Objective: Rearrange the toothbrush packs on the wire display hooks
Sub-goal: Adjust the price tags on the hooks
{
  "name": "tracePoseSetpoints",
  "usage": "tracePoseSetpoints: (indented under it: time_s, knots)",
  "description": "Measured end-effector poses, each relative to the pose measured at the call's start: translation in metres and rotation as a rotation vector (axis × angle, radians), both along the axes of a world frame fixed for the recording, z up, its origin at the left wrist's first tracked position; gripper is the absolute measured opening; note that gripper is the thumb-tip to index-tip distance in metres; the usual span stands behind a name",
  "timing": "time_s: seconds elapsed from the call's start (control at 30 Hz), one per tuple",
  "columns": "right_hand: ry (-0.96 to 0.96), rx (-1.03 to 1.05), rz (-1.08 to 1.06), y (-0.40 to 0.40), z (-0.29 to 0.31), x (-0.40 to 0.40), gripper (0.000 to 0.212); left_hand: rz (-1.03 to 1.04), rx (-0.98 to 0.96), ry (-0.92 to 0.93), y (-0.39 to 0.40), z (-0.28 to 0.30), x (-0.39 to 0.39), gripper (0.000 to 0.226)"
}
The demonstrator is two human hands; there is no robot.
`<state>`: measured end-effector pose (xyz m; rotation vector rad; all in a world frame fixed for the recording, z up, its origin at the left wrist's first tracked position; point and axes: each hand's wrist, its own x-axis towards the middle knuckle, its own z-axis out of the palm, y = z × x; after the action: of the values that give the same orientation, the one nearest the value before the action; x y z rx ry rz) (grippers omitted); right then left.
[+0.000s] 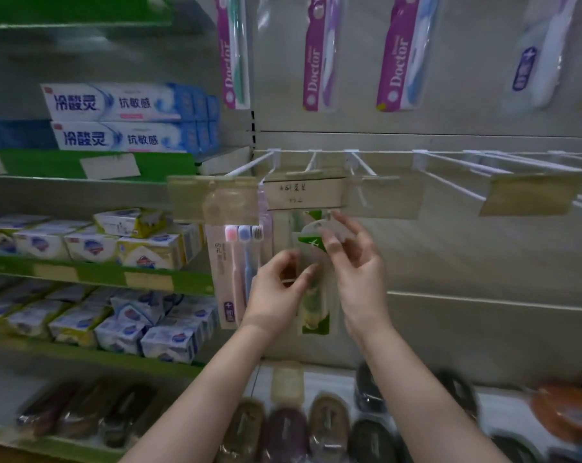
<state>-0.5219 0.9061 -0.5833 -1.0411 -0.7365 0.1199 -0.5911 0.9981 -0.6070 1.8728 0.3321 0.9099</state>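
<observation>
Both hands (316, 272) on green toothbrush pack (313, 259), "Doctor" packs (396, 58) above.

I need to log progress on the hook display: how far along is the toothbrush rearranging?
Done: a three-brush pack hangs on the left hook, purple packs on the row above. In hand: the left hand and right hand both grip a green pack under the middle hook; whether it's hooked isn't clear. Left: the hooks to the right are bare.
</observation>
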Motion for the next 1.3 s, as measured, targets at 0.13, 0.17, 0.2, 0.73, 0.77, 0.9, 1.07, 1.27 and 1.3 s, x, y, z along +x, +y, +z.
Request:
tracePoseSetpoints:
  time_s: [0.13,0.17,0.2,0.73,0.77,0.9,1.07,1.27,1.3]
  knots:
    - [0.004,0.041,-0.105,0.020,0.009,-0.006,0.019,0.033,-0.014,-0.032,0.000,0.012,0.002,0.014]
    - [0.027,0.049,-0.121,0.023,0.012,-0.008,0.018,0.036,-0.013,-0.025,0.000,0.016,0.001,0.016]
    - [0.047,0.054,-0.134,0.026,0.014,-0.008,0.016,0.039,-0.013,-0.020,0.001,0.020,-0.001,0.017]
    - [-0.126,-0.182,-0.398,0.047,0.018,-0.001,0.026,0.194,-0.084,0.072,-0.004,0.036,-0.003,0.024]
    - [-0.115,-0.184,-0.401,0.048,0.018,0.001,0.026,0.194,-0.093,0.078,-0.005,0.037,-0.003,0.027]
    - [-0.130,-0.218,-0.410,0.051,0.019,0.008,0.021,0.163,-0.131,0.101,-0.008,0.041,-0.003,0.036]
    - [-0.137,-0.299,-0.449,0.054,0.022,0.012,0.028,0.140,-0.132,0.140,-0.011,0.045,-0.003,0.041]
    - [-0.144,-0.335,-0.414,0.047,0.022,0.011,0.034,0.104,-0.118,0.190,-0.018,0.044,-0.001,0.049]
    - [-0.138,-0.335,-0.405,0.045,0.022,0.012,0.034,0.102,-0.119,0.195,-0.020,0.044,0.000,0.051]
